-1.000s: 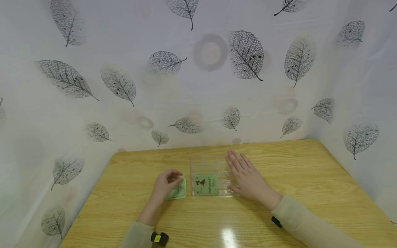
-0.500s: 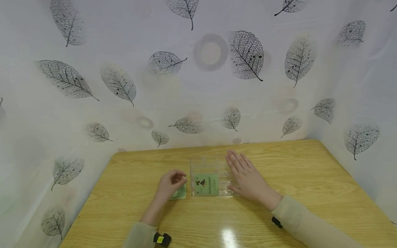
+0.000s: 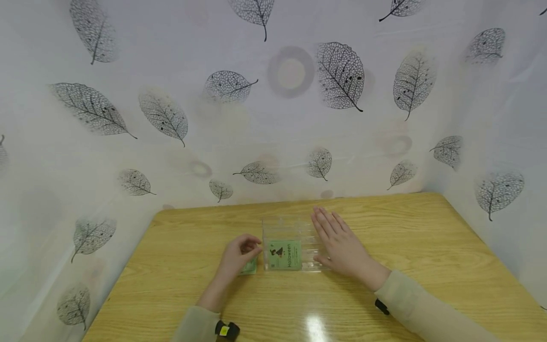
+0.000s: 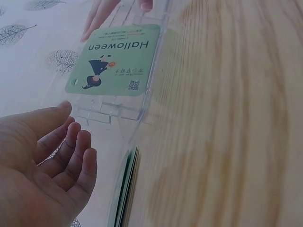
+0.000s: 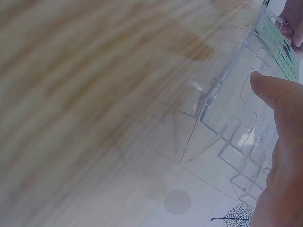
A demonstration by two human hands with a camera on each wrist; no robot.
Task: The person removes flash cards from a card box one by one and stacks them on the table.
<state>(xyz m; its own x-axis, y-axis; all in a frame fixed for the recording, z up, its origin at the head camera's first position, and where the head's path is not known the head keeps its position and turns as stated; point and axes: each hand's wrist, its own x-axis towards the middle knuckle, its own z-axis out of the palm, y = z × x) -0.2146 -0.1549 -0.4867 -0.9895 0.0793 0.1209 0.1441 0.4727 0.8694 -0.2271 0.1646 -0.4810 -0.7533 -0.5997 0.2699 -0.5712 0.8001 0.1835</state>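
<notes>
A clear plastic box (image 3: 279, 227) lies on the table with a green card printed "Halloween" (image 3: 284, 255) in its left part. My right hand (image 3: 342, 242) rests on the right part of the box, fingers straight; the right wrist view shows its thumb (image 5: 272, 87) over the clear plastic. My left hand (image 3: 239, 254) hovers at the box's left edge, above a stack of green cards (image 3: 249, 267) that it partly covers. In the left wrist view this hand (image 4: 52, 161) has loosely bent fingers with nothing between them, the thumb tip near the box's end.
The stack of cards (image 4: 124, 189) shows edge-on beside the box in the left wrist view. The wooden table (image 3: 401, 228) reaches back to a pale leaf-print cloth (image 3: 273, 123) hanging behind and at both sides. Black bands (image 3: 226, 330) sit at both sleeves.
My left hand has moved right, from over the card stack to the left edge of the box, and covers less of the table's left side. The right hand and box stay put.
</notes>
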